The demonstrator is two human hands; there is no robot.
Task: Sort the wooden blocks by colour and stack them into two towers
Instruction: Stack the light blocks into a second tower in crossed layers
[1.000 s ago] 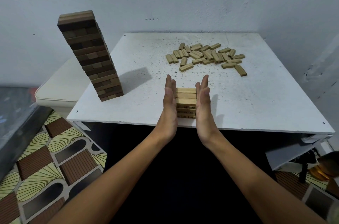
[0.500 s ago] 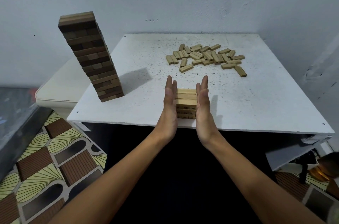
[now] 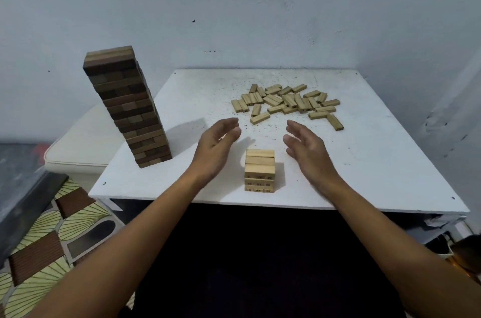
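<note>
Your left hand [image 3: 217, 147] hovers over the white table [image 3: 377, 161], fingers loosely curved and holding nothing, just left of the short light tower [image 3: 259, 170] and clear of it. Your right hand [image 3: 307, 152] mirrors it on the other side, fingers relaxed and spread, palm turned inward, also holding nothing and not touching the stack. Between them the light tower stands upright near the table's near edge, a few layers high, with small dark markings on the block ends facing you.

Off to the left, close to the table's left edge, there's the dark tower [image 3: 127, 106], tall and built of brown blocks in crossed layers; it looks to lean away toward the upper left, though the wide lens may account for that. It throws a shadow to its right across the tabletop.

Toward the far side, right of centre, the loose light blocks [image 3: 287, 103] lie scattered flat in a heap, some touching, some at angles, well apart from both hands.

Beyond the table's left edge sits a cream cushioned seat [image 3: 78, 145], and below it a patterned floor mat [image 3: 49, 244].
</note>
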